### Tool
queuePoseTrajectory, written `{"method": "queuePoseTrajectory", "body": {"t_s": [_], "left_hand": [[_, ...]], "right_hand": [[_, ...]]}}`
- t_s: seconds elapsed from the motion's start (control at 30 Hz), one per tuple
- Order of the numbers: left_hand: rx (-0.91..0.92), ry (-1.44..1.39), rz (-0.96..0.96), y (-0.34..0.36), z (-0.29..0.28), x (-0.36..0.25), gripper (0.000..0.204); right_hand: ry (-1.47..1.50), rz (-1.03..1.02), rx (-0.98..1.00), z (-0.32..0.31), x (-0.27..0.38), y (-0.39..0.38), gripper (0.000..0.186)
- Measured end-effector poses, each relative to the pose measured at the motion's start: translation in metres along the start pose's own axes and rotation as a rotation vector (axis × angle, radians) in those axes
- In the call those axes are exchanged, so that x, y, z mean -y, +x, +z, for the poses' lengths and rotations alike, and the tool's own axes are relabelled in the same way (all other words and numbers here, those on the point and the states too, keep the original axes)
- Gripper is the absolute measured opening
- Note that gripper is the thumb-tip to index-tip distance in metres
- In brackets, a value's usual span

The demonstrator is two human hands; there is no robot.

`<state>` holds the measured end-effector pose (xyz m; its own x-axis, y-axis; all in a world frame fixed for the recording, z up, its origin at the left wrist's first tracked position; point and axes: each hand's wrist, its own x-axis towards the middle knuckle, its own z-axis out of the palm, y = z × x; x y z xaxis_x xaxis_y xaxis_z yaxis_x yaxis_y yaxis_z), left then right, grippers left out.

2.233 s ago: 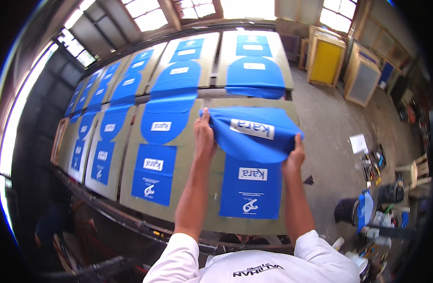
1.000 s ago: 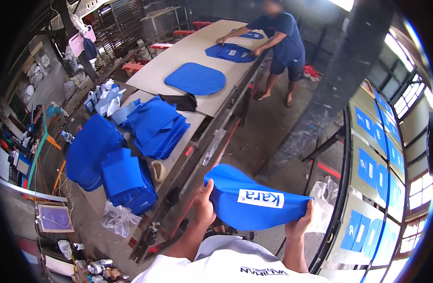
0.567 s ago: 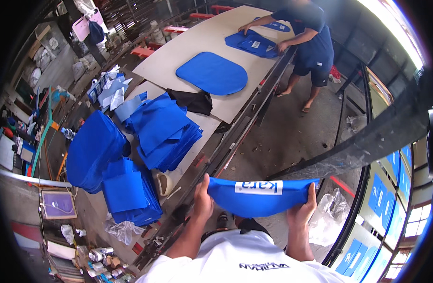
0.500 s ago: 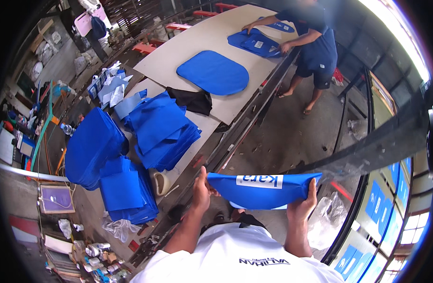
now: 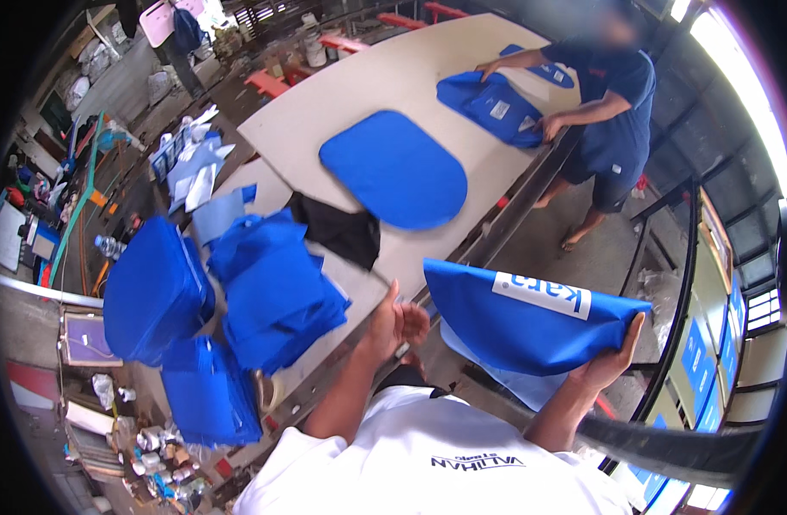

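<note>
A folded blue fabric piece with a white printed patch hangs in front of me, tilted down to the right. My right hand grips its right end, thumb up along the edge. A paler blue underside shows below it. My left hand is raised just left of the piece, apart from it, with its thumb up, fingers loosely bent and nothing visible in them. On the long table beyond lies a flat blue rounded panel. Next to it is a crumpled black cloth.
Stacks of blue fabric and blue panels crowd the left end of the table. At its far right a co-worker handles a blue piece. Racked printed panels stand on the right.
My left hand has let go of the folded piece's left end. My right hand has carried the piece to the right, and my view has shifted. The co-worker still handles the blue piece.
</note>
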<state>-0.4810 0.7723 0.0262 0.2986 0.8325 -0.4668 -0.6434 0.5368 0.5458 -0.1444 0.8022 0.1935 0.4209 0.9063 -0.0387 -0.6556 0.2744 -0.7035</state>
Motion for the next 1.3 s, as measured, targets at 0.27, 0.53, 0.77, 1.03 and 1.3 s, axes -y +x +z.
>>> {"method": "queuePoseTrajectory", "body": {"t_s": [0.27, 0.53, 0.77, 1.03, 1.3], "left_hand": [[0.372, -0.098, -0.061, 0.06, 0.08, -0.092, 0.104], [-0.795, -0.281, 0.489, 0.167, -0.028, -0.103, 0.04], [-1.2, -0.303, 0.477, 0.254, -0.028, -0.104, 0.035], [-1.486, -0.342, 0.345, 0.318, -0.039, -0.12, 0.072], [-1.691, 0.417, 0.044, 0.344, -0.008, -0.162, 0.067]], "right_hand": [[-0.043, -0.031, 0.1, 0.068, 0.002, 0.116, 0.037], [-0.117, 0.019, 0.164, 0.134, -0.022, 0.226, 0.042], [-0.142, 0.221, 0.155, 0.144, -0.1, 0.343, 0.045], [-0.285, 0.082, 0.14, 0.159, -0.13, 0.409, 0.048], [-0.356, 0.097, 0.134, 0.186, -0.139, 0.425, 0.046]]}}
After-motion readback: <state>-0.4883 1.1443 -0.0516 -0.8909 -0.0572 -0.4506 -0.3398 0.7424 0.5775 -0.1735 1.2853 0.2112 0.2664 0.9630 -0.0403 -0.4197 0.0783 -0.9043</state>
